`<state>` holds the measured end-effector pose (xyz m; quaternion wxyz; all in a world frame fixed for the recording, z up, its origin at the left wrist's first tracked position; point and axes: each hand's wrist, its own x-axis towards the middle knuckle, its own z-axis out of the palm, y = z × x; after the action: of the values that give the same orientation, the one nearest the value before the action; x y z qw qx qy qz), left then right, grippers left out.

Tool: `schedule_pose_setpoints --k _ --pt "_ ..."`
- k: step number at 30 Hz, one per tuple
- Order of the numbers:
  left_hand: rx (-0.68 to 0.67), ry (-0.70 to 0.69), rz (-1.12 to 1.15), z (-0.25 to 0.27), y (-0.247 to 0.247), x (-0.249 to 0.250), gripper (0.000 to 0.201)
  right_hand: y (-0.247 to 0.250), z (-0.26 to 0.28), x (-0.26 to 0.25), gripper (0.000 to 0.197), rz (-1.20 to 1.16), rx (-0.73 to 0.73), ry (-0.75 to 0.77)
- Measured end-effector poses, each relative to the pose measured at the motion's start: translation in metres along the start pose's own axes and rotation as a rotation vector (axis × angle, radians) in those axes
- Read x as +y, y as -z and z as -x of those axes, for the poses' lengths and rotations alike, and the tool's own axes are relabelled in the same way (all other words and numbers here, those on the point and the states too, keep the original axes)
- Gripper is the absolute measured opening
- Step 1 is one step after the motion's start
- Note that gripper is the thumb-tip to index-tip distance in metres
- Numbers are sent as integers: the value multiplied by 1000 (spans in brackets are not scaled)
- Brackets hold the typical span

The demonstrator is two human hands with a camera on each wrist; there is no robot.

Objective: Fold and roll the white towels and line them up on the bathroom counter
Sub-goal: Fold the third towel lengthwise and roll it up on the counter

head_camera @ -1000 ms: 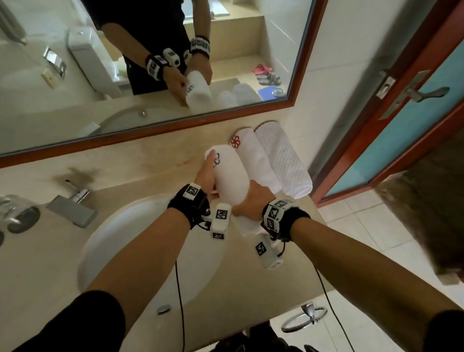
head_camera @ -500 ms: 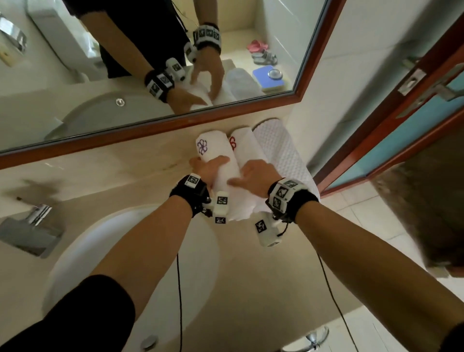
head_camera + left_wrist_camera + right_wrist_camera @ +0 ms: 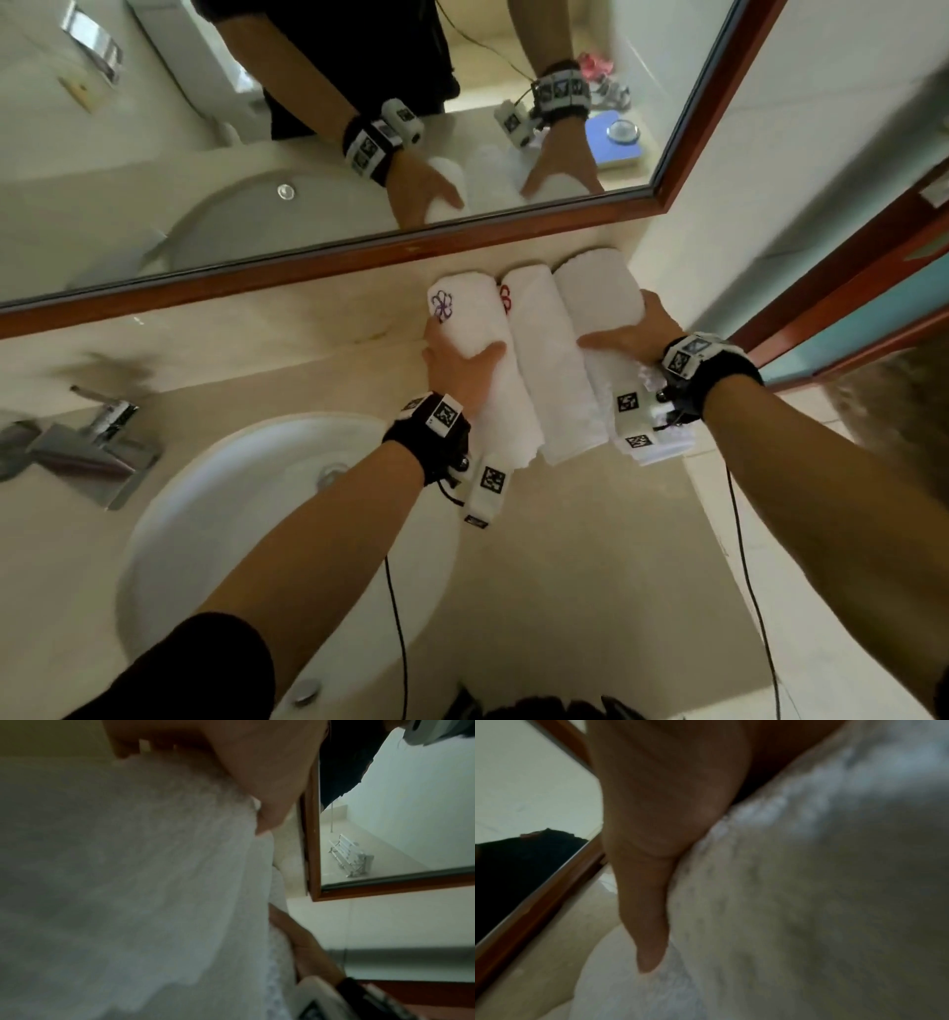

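Observation:
Three rolled white towels lie side by side on the beige counter [image 3: 590,539], their far ends at the wall under the mirror. My left hand [image 3: 462,354] grips the left towel [image 3: 464,313], which bears a purple flower; the thumb lies over its top and the fingers wrap its left side. The middle towel [image 3: 552,360] shows a red flower and is untouched. My right hand [image 3: 624,329] cups the right, textured towel [image 3: 598,298], thumb across the top, fingers down its right side. The left wrist view is filled by the left towel [image 3: 128,882]; the right wrist view shows the thumb [image 3: 649,902] on the right towel [image 3: 808,902].
A white round sink basin [image 3: 246,488] sits left of the towels, with a chrome faucet [image 3: 87,442] further left. The wood-framed mirror [image 3: 308,267] runs along the wall. A door with red-brown frame [image 3: 847,308] stands at the right; the counter's edge drops to the tiled floor [image 3: 821,616].
The purple-flower towel, held up by both hands a second ago, now lies beside the red-flower one. My right hand has moved from it across to the rightmost towel.

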<state>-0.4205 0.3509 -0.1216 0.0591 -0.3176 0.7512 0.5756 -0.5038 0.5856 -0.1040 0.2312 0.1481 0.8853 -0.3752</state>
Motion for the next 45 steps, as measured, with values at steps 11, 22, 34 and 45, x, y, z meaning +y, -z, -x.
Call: schedule_pose_setpoints --k 11,22,34,45 --pt "-15 -67 72 -8 -17 -11 119 -17 9 -14 93 -133 -30 -18" --pt "36 -31 -202 -1 -4 -8 114 -2 9 -9 85 -266 -71 -36" --pt "27 22 -153 8 -19 -7 113 5 13 -3 77 -229 -70 6" --pt "59 -80 -53 0 -31 -8 98 -10 5 -1 59 -188 8 38"
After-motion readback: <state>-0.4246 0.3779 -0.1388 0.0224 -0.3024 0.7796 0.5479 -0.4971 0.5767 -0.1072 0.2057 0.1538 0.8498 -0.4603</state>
